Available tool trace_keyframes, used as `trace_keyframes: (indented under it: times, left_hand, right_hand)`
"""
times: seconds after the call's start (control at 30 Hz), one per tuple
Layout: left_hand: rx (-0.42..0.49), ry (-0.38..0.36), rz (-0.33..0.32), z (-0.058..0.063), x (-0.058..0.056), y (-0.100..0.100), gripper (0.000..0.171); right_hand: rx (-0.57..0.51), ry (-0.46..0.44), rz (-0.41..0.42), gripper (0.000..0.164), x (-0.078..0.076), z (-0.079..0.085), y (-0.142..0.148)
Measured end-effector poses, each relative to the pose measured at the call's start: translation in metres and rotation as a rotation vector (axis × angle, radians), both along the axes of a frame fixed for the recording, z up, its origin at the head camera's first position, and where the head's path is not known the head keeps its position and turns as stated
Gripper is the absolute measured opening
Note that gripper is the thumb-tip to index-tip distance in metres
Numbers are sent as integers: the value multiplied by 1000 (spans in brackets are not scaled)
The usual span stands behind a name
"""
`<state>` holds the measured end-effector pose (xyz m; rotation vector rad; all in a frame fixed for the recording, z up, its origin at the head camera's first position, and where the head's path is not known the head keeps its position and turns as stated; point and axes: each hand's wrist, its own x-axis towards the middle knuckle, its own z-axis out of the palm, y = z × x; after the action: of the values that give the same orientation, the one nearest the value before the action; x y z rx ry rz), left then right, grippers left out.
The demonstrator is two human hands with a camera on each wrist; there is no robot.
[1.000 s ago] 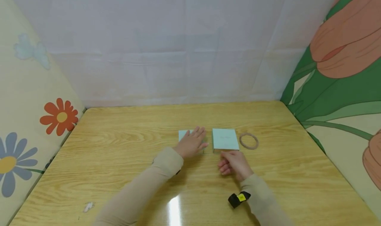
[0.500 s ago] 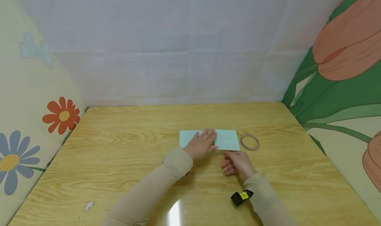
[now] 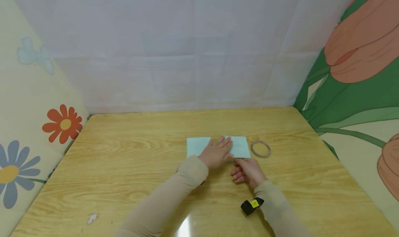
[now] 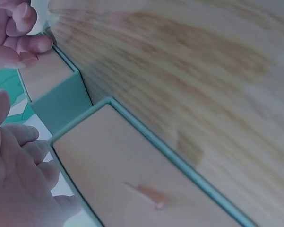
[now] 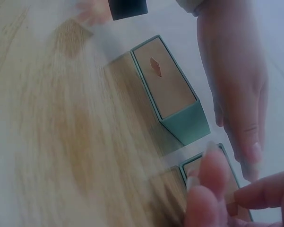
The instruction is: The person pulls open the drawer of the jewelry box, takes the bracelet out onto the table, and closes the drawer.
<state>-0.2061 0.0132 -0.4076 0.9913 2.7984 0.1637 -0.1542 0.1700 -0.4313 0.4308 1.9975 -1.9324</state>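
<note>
Two mint-green drawer boxes stand side by side, the left box (image 3: 196,146) and the right box (image 3: 240,147). Their beige fronts face the person. From the left box's front sticks a small pinkish pull tab (image 5: 155,67). My left hand (image 3: 216,155) lies with straight fingers across the boxes, its fingertips over the right one; it covers their inner edges. At the right box's front, my right hand (image 3: 247,169) pinches the pull tab (image 5: 232,209) between thumb and forefinger, the tab mostly hidden by the fingers.
A thin brownish ring (image 3: 263,156) lies on the wooden table (image 3: 131,181) just right of the right box. A small white mark (image 3: 92,218) shows at the table's near left. A pale cloth (image 3: 168,74) hangs behind, with flower-printed panels at both sides.
My left hand has slid right, from over the left box to across the gap and onto the right box. My right hand stays at the right box's front.
</note>
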Motion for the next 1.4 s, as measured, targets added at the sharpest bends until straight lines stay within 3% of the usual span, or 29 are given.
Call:
trace_keyframes:
  times: [0.2, 0.47, 0.73, 1.03, 1.07, 1.17, 1.4]
  left_hand:
    - [-39, 24, -5, 3, 0, 6, 56]
    - [-74, 54, 7, -4, -4, 17, 56]
    - [-133, 63, 32, 3, 1, 21, 57]
    - [-127, 40, 60, -8, -7, 25, 58]
    - [-113, 53, 59, -17, -11, 25, 59]
    - [-103, 41, 65, -21, -13, 26, 60]
    - [-99, 8, 83, -13, -13, 26, 59]
  right_hand:
    - [7, -2, -6, 20, -2, -1, -1]
    - [7, -7, -4, 19, -3, -3, -1]
    - [19, -17, -1, 21, -4, -4, 0]
    - [43, -20, 18, 19, -8, -6, 2]
    - [49, -21, 21, 20, -8, -6, 2]
    - [60, -28, 27, 21, -9, -5, 2]
    - [63, -38, 21, 20, -10, -4, 3]
